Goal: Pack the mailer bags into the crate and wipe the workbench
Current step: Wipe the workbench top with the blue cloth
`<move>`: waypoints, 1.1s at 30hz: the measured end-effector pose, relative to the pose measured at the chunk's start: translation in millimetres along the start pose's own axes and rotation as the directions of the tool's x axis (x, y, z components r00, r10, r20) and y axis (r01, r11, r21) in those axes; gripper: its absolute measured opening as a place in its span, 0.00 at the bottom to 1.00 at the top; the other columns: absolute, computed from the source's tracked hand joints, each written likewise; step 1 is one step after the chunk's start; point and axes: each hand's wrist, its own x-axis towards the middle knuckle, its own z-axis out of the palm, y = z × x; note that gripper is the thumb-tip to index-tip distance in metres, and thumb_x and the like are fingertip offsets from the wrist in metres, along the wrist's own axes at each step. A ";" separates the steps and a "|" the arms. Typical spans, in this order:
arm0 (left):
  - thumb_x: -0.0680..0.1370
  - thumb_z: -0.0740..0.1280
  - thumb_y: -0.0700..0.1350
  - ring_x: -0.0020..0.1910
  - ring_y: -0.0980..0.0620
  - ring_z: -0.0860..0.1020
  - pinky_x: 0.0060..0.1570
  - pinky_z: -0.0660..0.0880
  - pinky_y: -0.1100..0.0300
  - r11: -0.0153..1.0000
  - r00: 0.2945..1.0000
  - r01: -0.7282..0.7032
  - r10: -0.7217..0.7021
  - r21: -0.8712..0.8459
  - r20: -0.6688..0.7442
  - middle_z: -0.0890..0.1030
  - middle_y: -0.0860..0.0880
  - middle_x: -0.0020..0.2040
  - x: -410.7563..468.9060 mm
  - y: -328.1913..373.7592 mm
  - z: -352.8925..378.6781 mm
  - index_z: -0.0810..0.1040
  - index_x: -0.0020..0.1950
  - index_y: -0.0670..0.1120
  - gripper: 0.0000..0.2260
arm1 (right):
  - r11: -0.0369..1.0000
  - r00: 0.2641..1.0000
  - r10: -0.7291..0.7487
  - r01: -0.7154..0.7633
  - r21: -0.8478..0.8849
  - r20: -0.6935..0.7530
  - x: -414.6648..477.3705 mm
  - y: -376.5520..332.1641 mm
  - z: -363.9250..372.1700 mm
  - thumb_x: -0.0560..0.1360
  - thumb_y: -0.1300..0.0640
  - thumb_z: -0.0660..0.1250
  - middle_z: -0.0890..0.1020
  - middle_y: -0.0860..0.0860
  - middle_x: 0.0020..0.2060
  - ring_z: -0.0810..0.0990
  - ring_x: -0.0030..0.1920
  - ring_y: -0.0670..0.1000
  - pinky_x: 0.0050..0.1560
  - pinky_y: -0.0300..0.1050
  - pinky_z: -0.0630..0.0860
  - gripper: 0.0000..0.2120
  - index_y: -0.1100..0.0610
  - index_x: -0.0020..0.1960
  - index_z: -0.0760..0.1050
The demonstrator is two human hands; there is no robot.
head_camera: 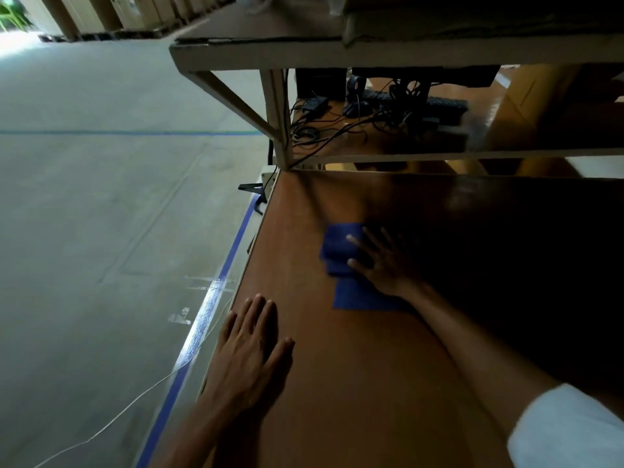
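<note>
Nearest, the left grip (251, 346) lies flat and released on the desk (354, 383) by its left edge, fingers straight, holding nothing. Further out, on a stretched arm, the right grip (383, 261) presses spread, straight fingers onto the blue cloth (337, 248) lying mid-desk, not clenching it. The cloth looks light, soft and loosely folded, likely to bunch or slip on the smooth top; a flat palm over its middle should steer it best
</note>
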 end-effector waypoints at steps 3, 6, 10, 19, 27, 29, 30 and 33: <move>0.81 0.44 0.70 0.80 0.57 0.40 0.79 0.47 0.50 0.999 1.000 0.005 -0.004 0.034 -0.003 0.48 0.53 0.83 -29.8 -4.0 -1.8 0.49 0.83 0.52 0.35 | 0.892 0.900 0.434 -0.425 0.154 -0.036 12.5 -1.0 -3.9 0.77 0.28 0.43 0.49 0.56 0.80 0.44 0.79 0.64 0.75 0.67 0.40 0.37 0.46 0.81 0.49; 0.81 0.45 0.70 0.81 0.58 0.42 0.79 0.46 0.52 1.000 0.999 0.028 -0.027 0.011 -0.019 0.51 0.53 0.83 -30.8 -5.7 -1.8 0.52 0.83 0.52 0.35 | 0.991 0.992 0.119 -0.116 0.060 -0.044 9.5 -74.7 11.0 0.77 0.32 0.45 0.49 0.56 0.80 0.45 0.79 0.65 0.74 0.69 0.41 0.35 0.45 0.80 0.49; 0.82 0.45 0.68 0.80 0.58 0.40 0.79 0.44 0.53 1.000 1.000 0.023 -0.023 0.006 -0.012 0.50 0.53 0.83 -31.6 -4.0 -2.7 0.51 0.83 0.51 0.34 | 0.994 0.994 -0.107 0.107 -0.003 0.012 18.3 -110.3 15.4 0.79 0.31 0.47 0.49 0.46 0.81 0.46 0.80 0.58 0.76 0.65 0.42 0.30 0.35 0.78 0.48; 0.81 0.42 0.69 0.80 0.57 0.38 0.80 0.43 0.52 0.997 0.999 0.029 -0.030 -0.065 -0.012 0.45 0.52 0.83 -30.0 -4.8 1.5 0.47 0.83 0.52 0.35 | 0.998 0.998 -0.045 0.042 0.055 0.052 36.8 -157.6 18.8 0.78 0.29 0.45 0.46 0.46 0.81 0.41 0.80 0.56 0.75 0.65 0.36 0.31 0.36 0.79 0.46; 0.81 0.42 0.69 0.81 0.54 0.39 0.80 0.43 0.51 0.994 1.000 -0.011 0.010 -0.106 -0.011 0.44 0.50 0.83 -31.3 -7.7 2.7 0.45 0.83 0.50 0.36 | 0.983 0.987 0.161 -0.160 0.095 0.005 -3.1 -117.3 12.2 0.76 0.27 0.44 0.49 0.46 0.80 0.46 0.80 0.59 0.76 0.66 0.42 0.33 0.36 0.78 0.50; 0.81 0.42 0.68 0.81 0.54 0.39 0.80 0.43 0.50 0.993 1.000 -0.012 0.009 -0.115 -0.021 0.45 0.50 0.83 -31.5 -7.7 4.2 0.46 0.83 0.49 0.36 | 0.900 0.902 0.426 -0.415 0.135 -0.069 -21.6 -89.8 12.1 0.74 0.27 0.42 0.51 0.51 0.80 0.49 0.79 0.62 0.74 0.69 0.47 0.37 0.41 0.79 0.50; 0.81 0.43 0.68 0.81 0.53 0.40 0.80 0.43 0.50 0.993 1.000 -0.012 0.009 -0.118 -0.021 0.45 0.49 0.83 -31.7 -7.3 3.8 0.47 0.83 0.49 0.36 | 0.918 0.919 0.392 -0.389 0.079 -0.027 -34.8 -86.0 8.4 0.75 0.28 0.42 0.48 0.51 0.80 0.48 0.79 0.62 0.74 0.70 0.46 0.35 0.40 0.79 0.48; 0.81 0.43 0.68 0.81 0.52 0.41 0.80 0.43 0.50 0.992 1.000 -0.020 0.018 -0.121 -0.018 0.46 0.48 0.83 -32.5 -6.8 1.2 0.48 0.83 0.48 0.36 | 0.994 0.991 0.109 -0.106 -0.038 0.074 -81.9 -76.3 2.7 0.77 0.28 0.41 0.44 0.45 0.80 0.44 0.80 0.59 0.75 0.68 0.43 0.30 0.32 0.77 0.40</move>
